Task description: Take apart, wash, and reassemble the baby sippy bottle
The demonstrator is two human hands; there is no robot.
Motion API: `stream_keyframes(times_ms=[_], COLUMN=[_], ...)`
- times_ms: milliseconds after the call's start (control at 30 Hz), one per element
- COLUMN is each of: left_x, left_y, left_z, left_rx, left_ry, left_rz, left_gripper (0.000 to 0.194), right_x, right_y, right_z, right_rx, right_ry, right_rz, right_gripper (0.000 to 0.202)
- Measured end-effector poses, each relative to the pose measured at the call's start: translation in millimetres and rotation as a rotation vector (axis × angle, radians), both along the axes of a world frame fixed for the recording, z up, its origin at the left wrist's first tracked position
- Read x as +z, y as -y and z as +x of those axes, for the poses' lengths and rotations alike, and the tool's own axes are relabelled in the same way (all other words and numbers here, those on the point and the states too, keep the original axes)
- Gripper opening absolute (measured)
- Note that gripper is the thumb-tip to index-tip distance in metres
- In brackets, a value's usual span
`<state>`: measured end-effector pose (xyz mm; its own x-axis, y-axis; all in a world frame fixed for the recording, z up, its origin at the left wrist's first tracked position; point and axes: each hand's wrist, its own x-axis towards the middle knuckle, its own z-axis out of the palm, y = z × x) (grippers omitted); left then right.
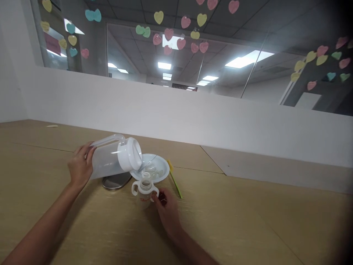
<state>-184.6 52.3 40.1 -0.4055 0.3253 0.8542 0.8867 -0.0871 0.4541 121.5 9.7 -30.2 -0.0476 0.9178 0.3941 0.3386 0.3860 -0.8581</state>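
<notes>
A clear pitcher (106, 161) with a white lid is tilted to the right, its handle on top. My left hand (81, 165) grips it near its base. Below and right of its lid stands an open baby bottle (145, 197) with white side handles and red marks. My right hand (167, 208) pinches the bottle's right handle. Whether liquid runs from the pitcher cannot be made out. Behind the bottle, a light-blue bowl (163, 162) holds small translucent parts (154, 171), which are hard to tell apart.
A grey round tray (117, 181) lies under the pitcher. A green brush (176, 184) with a yellow end lies right of the bowl. Behind the wooden table (234, 224) rise a white wall (165, 110) and a window with heart-shaped notes (185, 22).
</notes>
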Motion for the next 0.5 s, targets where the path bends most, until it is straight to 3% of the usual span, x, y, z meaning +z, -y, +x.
stream_keyframes(times_ms=[500], left_x=[0.8], left_y=[-0.6], left_z=[-3.5], left_rx=[0.015], left_ry=[-0.067], left_rz=[0.079], left_gripper=[0.036], right_x=[1.7], right_y=[2.7], right_z=[-0.7], right_rx=[0.013], right_ry=[-0.025], right_rz=[-0.046], right_gripper=[0.021])
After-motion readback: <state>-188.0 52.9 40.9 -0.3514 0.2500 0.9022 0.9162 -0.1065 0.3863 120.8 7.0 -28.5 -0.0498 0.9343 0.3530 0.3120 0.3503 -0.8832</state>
